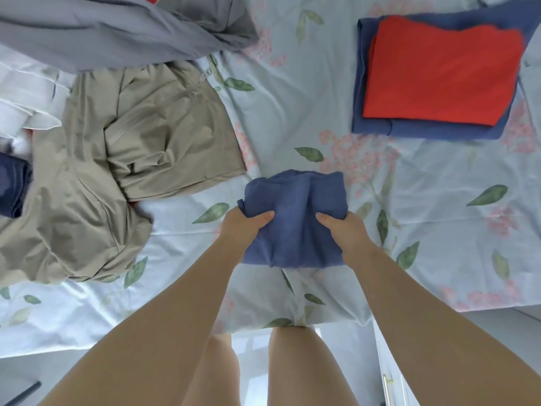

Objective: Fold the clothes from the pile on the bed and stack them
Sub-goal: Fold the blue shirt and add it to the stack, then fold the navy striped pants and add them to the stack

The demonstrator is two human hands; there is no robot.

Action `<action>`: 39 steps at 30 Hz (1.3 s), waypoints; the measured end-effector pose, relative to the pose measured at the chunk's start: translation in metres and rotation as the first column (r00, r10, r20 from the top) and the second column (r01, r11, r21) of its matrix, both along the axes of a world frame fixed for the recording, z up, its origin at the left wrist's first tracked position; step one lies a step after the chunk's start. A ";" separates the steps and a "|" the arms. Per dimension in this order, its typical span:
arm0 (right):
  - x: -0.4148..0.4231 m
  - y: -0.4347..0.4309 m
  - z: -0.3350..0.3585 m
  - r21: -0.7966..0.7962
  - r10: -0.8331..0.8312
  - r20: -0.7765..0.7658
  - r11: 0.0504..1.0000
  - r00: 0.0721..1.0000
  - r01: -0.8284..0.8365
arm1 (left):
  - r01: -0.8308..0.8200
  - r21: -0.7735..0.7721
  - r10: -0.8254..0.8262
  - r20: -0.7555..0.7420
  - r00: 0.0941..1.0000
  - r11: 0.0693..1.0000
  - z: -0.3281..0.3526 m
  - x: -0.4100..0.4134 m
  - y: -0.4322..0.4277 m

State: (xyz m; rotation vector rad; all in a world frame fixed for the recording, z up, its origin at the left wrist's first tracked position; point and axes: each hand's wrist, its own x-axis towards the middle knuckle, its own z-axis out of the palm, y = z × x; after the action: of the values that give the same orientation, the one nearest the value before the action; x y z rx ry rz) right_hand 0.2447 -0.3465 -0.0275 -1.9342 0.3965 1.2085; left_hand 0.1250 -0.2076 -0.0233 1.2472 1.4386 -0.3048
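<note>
Head view: left hand (244, 227) and right hand (344, 230) each grip a side of the blue cloth (292, 218), thumbs on top, fingers hidden beneath, over the bed's (292, 112) near edge. Stack: red piece (439, 71) on blue (374, 124), far right. The pile (140, 136) lies left, perhaps trousers.

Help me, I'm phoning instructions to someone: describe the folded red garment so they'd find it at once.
On the floral bedsheet, look to the far right, opposite the crumpled beige clothes on the left. There the red garment lies folded on top of a larger blue garment. It is the only flat, bright red rectangle in view.
</note>
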 end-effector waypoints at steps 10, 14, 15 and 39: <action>0.110 -0.010 0.041 0.155 -0.188 0.391 0.978 0.901 0.138 | 0.067 0.145 -0.105 0.278 0.955 0.987 0.047 0.130 0.018; 0.191 -0.017 0.056 0.060 -0.184 0.645 0.980 0.742 0.191 | 0.007 0.192 -0.093 0.441 0.893 0.981 0.054 0.215 0.013; 0.209 -0.019 0.059 0.060 -0.204 0.674 0.973 0.710 0.222 | 0.019 0.210 -0.117 0.466 0.877 0.978 0.056 0.235 0.010; 0.140 0.031 0.033 -0.225 0.266 0.589 0.961 0.763 -0.161 | 0.761 0.593 -0.752 -0.367 0.548 0.265 0.035 0.180 0.028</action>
State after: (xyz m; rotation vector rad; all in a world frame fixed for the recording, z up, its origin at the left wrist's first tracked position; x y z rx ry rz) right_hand 0.3844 -0.3155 0.0053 -2.4333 -0.0857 0.6121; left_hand 0.3051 -0.1791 0.0121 2.6104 0.8077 -0.4129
